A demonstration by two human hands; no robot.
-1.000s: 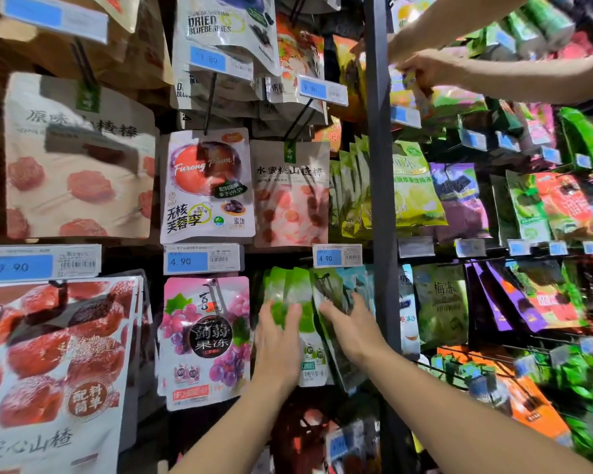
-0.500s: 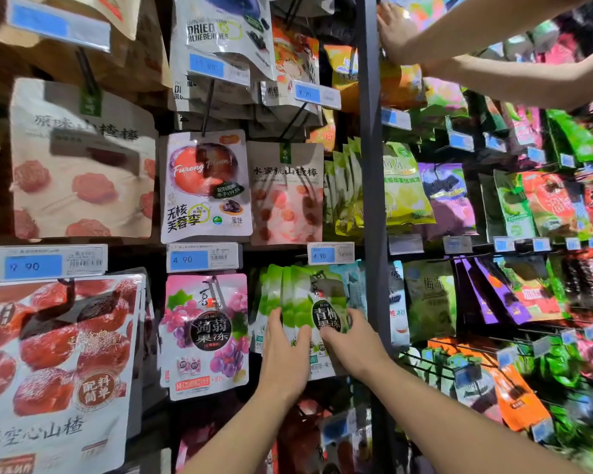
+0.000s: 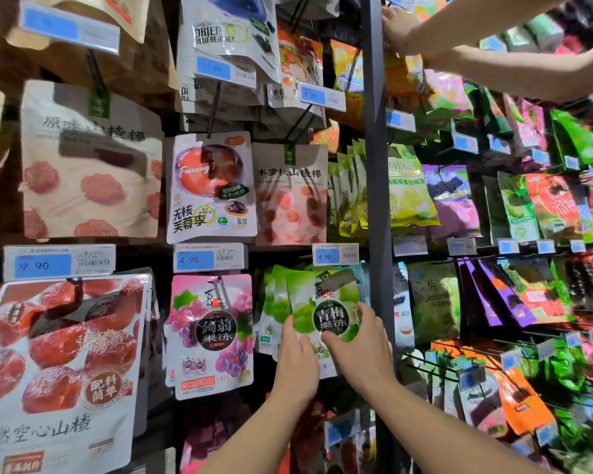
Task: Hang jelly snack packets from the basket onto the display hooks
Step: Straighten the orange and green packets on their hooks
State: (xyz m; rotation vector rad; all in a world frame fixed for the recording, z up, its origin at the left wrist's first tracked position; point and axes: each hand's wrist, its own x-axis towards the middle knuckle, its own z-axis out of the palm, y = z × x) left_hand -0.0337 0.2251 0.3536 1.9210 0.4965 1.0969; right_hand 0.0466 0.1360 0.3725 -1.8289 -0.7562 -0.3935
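Upper centre, a white pouch [image 3: 226, 25] read "DRIED BLUEBERRIES"; mid-frame, a white plum pouch [image 3: 211, 186] read "Furong Plum!". A blue-and-white price tag [image 3: 335, 254] at centre showed "4.90"; the green jelly packet [image 3: 322, 302] bore "青梅果冻".

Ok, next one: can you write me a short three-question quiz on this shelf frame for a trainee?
1. True or false: the left hand and the right hand both touch the front green jelly packet.
2. Which hangs just left of the green stack? A. pink grape jelly packet B. dried blueberries bag C. orange packet
3. Fill in: the price tag just above the green stack reads ___.

Key: 1 true; 2 A; 3 4.90
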